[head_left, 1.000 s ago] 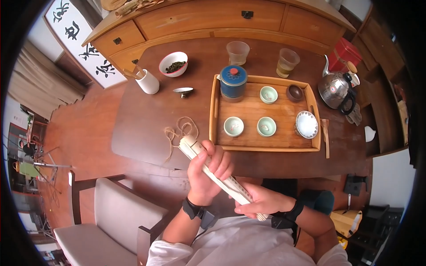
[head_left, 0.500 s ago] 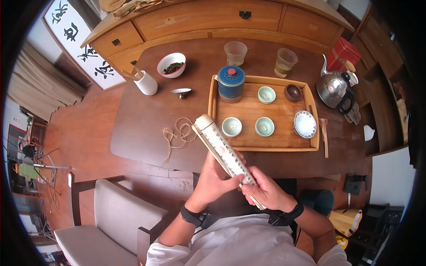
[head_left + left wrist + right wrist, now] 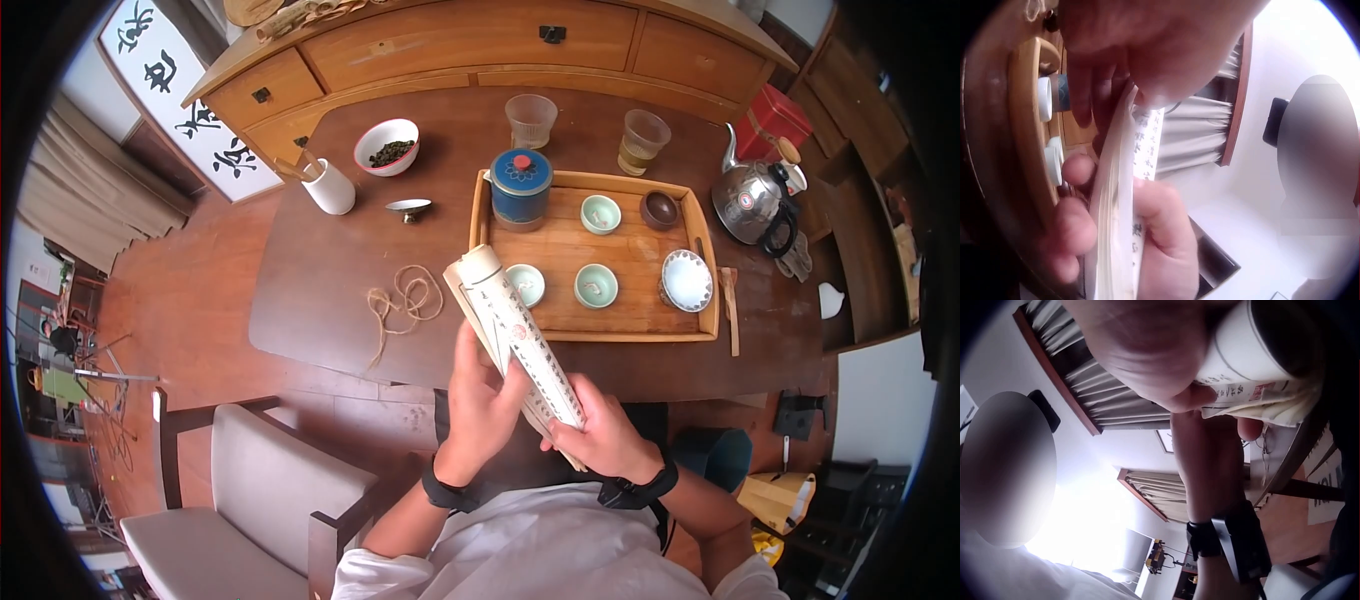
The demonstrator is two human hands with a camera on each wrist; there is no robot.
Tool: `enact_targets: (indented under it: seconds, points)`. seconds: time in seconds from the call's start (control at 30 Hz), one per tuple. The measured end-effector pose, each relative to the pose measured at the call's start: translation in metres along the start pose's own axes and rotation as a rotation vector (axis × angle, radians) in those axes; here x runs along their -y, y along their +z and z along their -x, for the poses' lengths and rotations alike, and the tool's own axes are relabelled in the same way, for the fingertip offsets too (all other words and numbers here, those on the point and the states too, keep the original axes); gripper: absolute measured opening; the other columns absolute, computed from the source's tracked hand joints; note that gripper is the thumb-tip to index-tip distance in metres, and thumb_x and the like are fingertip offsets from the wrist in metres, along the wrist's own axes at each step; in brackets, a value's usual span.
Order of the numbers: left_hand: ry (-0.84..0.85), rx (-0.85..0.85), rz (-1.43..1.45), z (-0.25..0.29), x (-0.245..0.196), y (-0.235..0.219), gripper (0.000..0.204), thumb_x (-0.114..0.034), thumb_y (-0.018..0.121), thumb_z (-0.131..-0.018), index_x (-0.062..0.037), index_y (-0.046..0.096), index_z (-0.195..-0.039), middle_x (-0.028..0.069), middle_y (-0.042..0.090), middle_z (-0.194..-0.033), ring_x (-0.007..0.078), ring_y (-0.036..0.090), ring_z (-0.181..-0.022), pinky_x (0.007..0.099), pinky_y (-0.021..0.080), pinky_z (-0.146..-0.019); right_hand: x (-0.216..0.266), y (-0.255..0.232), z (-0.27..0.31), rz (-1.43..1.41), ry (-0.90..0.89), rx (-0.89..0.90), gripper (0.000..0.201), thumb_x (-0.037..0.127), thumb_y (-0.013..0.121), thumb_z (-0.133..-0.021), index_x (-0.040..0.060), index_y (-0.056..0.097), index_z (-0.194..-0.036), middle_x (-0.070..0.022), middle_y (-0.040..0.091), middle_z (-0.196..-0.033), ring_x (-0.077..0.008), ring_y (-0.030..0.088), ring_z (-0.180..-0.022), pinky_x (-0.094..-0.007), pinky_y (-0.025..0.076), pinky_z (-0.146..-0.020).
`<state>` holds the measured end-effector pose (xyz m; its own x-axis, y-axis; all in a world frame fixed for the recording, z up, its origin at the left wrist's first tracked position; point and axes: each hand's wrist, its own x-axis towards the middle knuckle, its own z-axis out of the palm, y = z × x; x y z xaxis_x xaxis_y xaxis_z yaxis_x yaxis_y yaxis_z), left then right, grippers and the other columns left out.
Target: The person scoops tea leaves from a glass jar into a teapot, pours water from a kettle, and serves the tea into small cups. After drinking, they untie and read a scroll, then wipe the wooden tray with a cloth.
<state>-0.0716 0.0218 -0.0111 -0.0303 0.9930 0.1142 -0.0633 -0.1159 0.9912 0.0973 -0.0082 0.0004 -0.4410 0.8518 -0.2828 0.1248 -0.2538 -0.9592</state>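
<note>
A cream paper roll point(image 3: 520, 330) with rows of dark characters and a red seal slants up and left over the table's near edge. My left hand point(image 3: 482, 410) holds it from the left, its thumb on the loose paper edges. My right hand point(image 3: 605, 438) grips the lower end, thumb on the printed face. In the left wrist view, layered sheets point(image 3: 1113, 206) run between the right hand's fingers and thumb point(image 3: 1169, 219). The right wrist view shows the hollow, dark end of the roll point(image 3: 1235, 353). A loop of twine point(image 3: 410, 300) lies left of the roll.
A wooden tray point(image 3: 600, 335) holds a blue teapot point(image 3: 521, 195), small cups and a patterned bowl point(image 3: 687, 280). Behind it stand two clear cups point(image 3: 642, 140). At right is a steel kettle point(image 3: 750, 205); at left, a bowl of tea leaves point(image 3: 388, 135) and a white holder point(image 3: 330, 188).
The roll has turned steeper, its printed face showing, and its upper end has moved right over the tray edge. My left hand has slid down from near the top, and loose paper edges have spread.
</note>
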Motion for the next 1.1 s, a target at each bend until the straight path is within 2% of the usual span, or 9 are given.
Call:
enact_targets:
  seconds: [0.2,0.3,0.33,0.47,0.53,0.7,0.87,0.97,1.1]
  points:
    - [0.090,-0.156,-0.038,-0.017,-0.012,-0.015,0.048,0.001,0.047,-0.100,0.0006,0.026,-0.143,0.0123,0.064,-0.109,0.0134,0.064,-0.093,0.0267,0.053,-0.079,-0.011,0.001,0.006,-0.238,0.036,0.082,0.039,0.006,0.059,-0.092,-0.0045,0.042,-0.125,-0.0130,0.065,-0.105,-0.0147,0.068,-0.083,-0.0301,0.056,-0.072]
    - [0.080,-0.086,-0.116,-0.015,-0.011,-0.016,0.051,-0.003,0.050,-0.101,0.0004,0.024,-0.145,0.0127,0.061,-0.113,0.0136,0.063,-0.095,0.0261,0.052,-0.080,-0.023,-0.003,0.003,0.033,-0.127,-0.035,0.045,0.008,0.062,-0.091,-0.0044,0.040,-0.129,-0.0131,0.064,-0.108,-0.0156,0.066,-0.091,-0.0314,0.055,-0.078]
    - [0.061,-0.046,-0.161,-0.012,-0.011,-0.015,0.052,-0.002,0.050,-0.100,0.0003,0.024,-0.145,0.0129,0.061,-0.114,0.0138,0.062,-0.097,0.0260,0.052,-0.080,-0.020,-0.003,0.000,0.285,-0.326,-0.165,0.053,0.005,0.065,-0.088,-0.0040,0.038,-0.133,-0.0144,0.063,-0.110,-0.0180,0.064,-0.097,-0.0327,0.054,-0.083]
    - [0.052,0.073,-0.238,-0.001,-0.011,-0.010,0.057,-0.001,0.052,-0.099,0.0001,0.021,-0.148,0.0139,0.057,-0.119,0.0153,0.060,-0.100,0.0266,0.051,-0.082,-0.010,-0.007,-0.009,0.404,-0.442,-0.444,0.060,0.008,0.072,-0.083,-0.0021,0.042,-0.133,-0.0211,0.061,-0.111,-0.0334,0.066,-0.092,-0.0383,0.054,-0.081]
    - [0.199,0.028,-0.338,-0.004,-0.005,-0.010,0.061,-0.006,0.057,-0.097,-0.0009,0.023,-0.147,0.0202,0.068,-0.100,0.0216,0.069,-0.081,0.0317,0.055,-0.066,-0.011,-0.015,-0.010,0.515,-0.485,-0.489,0.061,0.007,0.073,-0.082,-0.0011,0.042,-0.134,-0.0218,0.061,-0.111,-0.0349,0.066,-0.091,-0.0394,0.054,-0.079]
    - [0.134,-0.031,-0.184,-0.008,-0.002,-0.011,0.061,-0.010,0.058,-0.099,0.0000,0.023,-0.148,0.0165,0.066,-0.102,0.0153,0.066,-0.079,0.0282,0.053,-0.067,-0.006,-0.020,-0.003,0.693,-0.656,-0.483,0.064,0.010,0.068,-0.086,-0.0060,0.037,-0.140,-0.0266,0.059,-0.118,-0.0393,0.064,-0.098,-0.0437,0.052,-0.086]
    - [0.155,0.031,-0.007,-0.016,-0.001,-0.012,0.049,-0.012,0.055,-0.101,0.0021,0.034,-0.143,0.0132,0.066,-0.104,0.0125,0.064,-0.082,0.0266,0.051,-0.071,-0.021,-0.015,-0.002,0.154,-0.426,-0.286,0.072,0.011,0.065,-0.090,-0.0063,0.025,-0.148,-0.0241,0.048,-0.138,-0.0281,0.056,-0.122,-0.0368,0.044,-0.101]
    - [0.104,0.126,-0.031,-0.012,0.003,-0.016,0.038,-0.010,0.056,-0.100,0.0017,0.048,-0.135,0.0107,0.068,-0.097,0.0110,0.063,-0.081,0.0268,0.052,-0.070,-0.018,-0.012,-0.006,0.037,-0.251,-0.264,0.073,0.009,0.066,-0.088,-0.0042,0.026,-0.148,-0.0229,0.049,-0.137,-0.0256,0.056,-0.122,-0.0362,0.044,-0.101]
    - [0.120,0.061,-0.266,-0.007,-0.011,-0.017,0.032,-0.010,0.057,-0.099,-0.0008,0.054,-0.130,0.0107,0.069,-0.093,0.0107,0.064,-0.079,0.0268,0.052,-0.069,-0.020,-0.024,-0.010,0.216,-0.306,-0.401,0.071,0.005,0.067,-0.083,0.0002,0.033,-0.145,-0.0250,0.054,-0.130,-0.0321,0.061,-0.114,-0.0389,0.049,-0.095]
